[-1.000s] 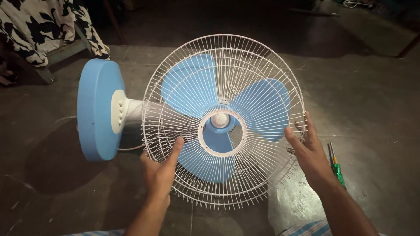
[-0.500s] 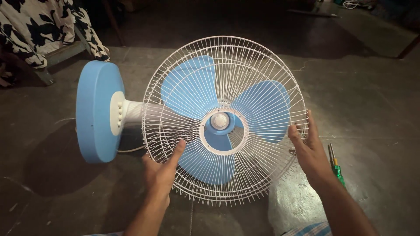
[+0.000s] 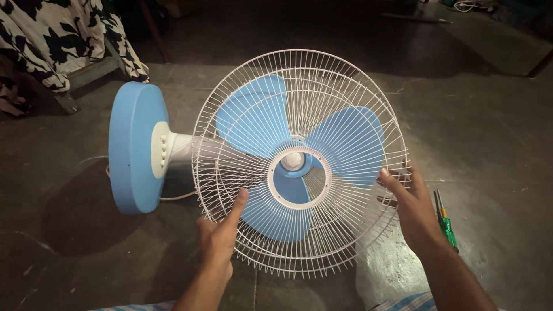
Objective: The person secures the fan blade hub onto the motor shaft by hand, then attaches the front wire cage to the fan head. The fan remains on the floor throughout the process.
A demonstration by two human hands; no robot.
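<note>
nearest the camera, on the near side of the fan, two strips of striped cloth [image 3: 403, 302] show at the bottom edge, probably the person's clothing, though too little shows to be sure. just beyond them the two forearms reach toward the white wire guard [image 3: 300, 158].

the left hand [image 3: 222, 233] meets the guard at its lower left rim: fingers loosely spread, index finger laid up along the wires, not closed around anything, more bracing than gripping. the right hand [image 3: 406, 198] takes the guard's right rim, fingers curled onto the outermost wires, thumb toward the front. holding opposite edges like this keeps the round cage steady and square between the palms.

the table fan [image 3: 276, 161] lies on its back on the dark floor [image 3: 86, 242], guard facing up, so the front is reachable from above. inside the guard the three blue blades [image 3: 345, 144] sit around a white hub [image 3: 292, 161]. left of the guard the white neck with its buttons joins the blue round base [image 3: 132, 147], which stands on edge.

right of the guard, just beside the right wrist, a green-handled screwdriver [image 3: 444, 222] lies on the floor, apart from the fan.

beyond the guard the floor runs open into shadow, giving room around the far rim. far left of the base, a black-and-white patterned cloth [image 3: 63, 34] hangs over a wooden frame, well apart.
</note>
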